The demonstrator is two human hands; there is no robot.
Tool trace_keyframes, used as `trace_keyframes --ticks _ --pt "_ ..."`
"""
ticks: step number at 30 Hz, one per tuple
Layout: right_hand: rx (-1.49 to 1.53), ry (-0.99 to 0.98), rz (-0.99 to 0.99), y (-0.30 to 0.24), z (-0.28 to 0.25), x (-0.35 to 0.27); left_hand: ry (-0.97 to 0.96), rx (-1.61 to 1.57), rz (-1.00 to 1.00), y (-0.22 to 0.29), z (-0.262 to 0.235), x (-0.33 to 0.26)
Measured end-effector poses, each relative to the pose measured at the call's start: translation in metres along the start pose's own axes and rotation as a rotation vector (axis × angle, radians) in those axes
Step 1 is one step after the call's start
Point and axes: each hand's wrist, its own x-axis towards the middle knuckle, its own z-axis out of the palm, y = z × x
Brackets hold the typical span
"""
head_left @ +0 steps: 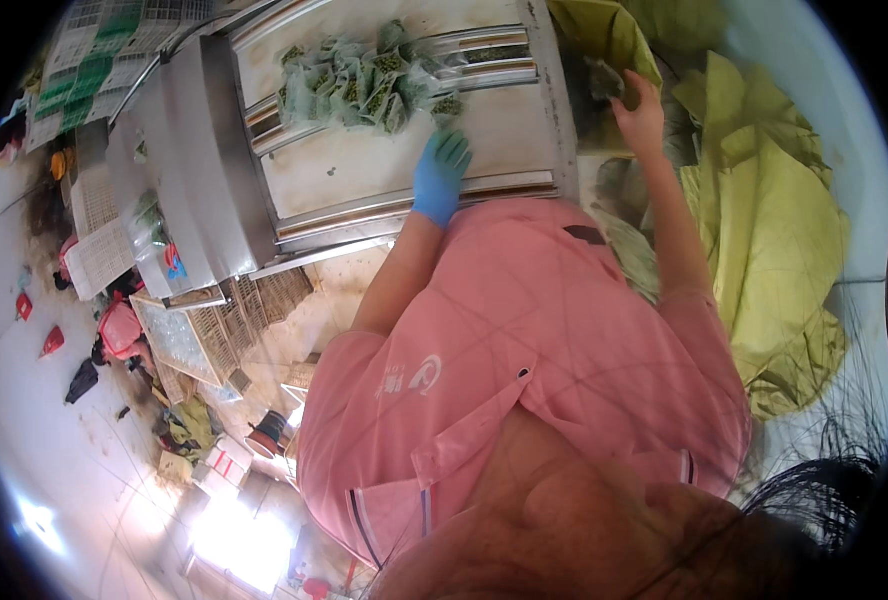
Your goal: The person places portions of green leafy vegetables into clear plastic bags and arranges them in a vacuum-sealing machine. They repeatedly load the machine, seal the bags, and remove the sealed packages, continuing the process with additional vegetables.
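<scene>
My left hand [441, 178], in a blue glove, lies over the metal-framed worktable [354, 175] with its fingers stretched out. Its fingertips are just below a small clear bag of green bits [447, 106], and I cannot tell whether they touch it. A heap of similar clear bags with green contents [359, 85] lies beyond, to the left. Out to the right, my bare right hand [642, 118] has its fingers closed on a small clear packet [604, 79] with dark greenish contents. The packet is above the opening of a yellow sack [609, 25].
Large yellow woven sacks [764, 240] stand at the right by the wall. A steel housing [194, 165] adjoins the table's left end, with another bag [149, 220] on its lower ledge. Wicker-like crates [204, 340] stand at lower left. Metal rails cross the tabletop.
</scene>
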Motion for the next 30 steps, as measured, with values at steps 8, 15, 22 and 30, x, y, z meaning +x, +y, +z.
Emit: trace_keyframes --ticks 8,15,22,30 --pt "1.417 -1.165 -0.251 -0.248 -0.085 -0.065 -0.365 0.306 0.138 -0.033 -0.083 0.055" --pt "1.917 -1.514 -0.490 -0.315 -0.094 -0.078 -0.121 0.091 -0.065 -0.016 -0.029 0.012" --pt "2.016 -1.549 -0.503 -0.332 -0.100 -0.082 -0.123 0.057 -0.063 -0.010 -0.035 0.010" --pt "2.054 -1.526 -0.509 -0.340 -0.106 -0.085 -0.184 0.021 -0.149 -0.014 -0.053 0.033"
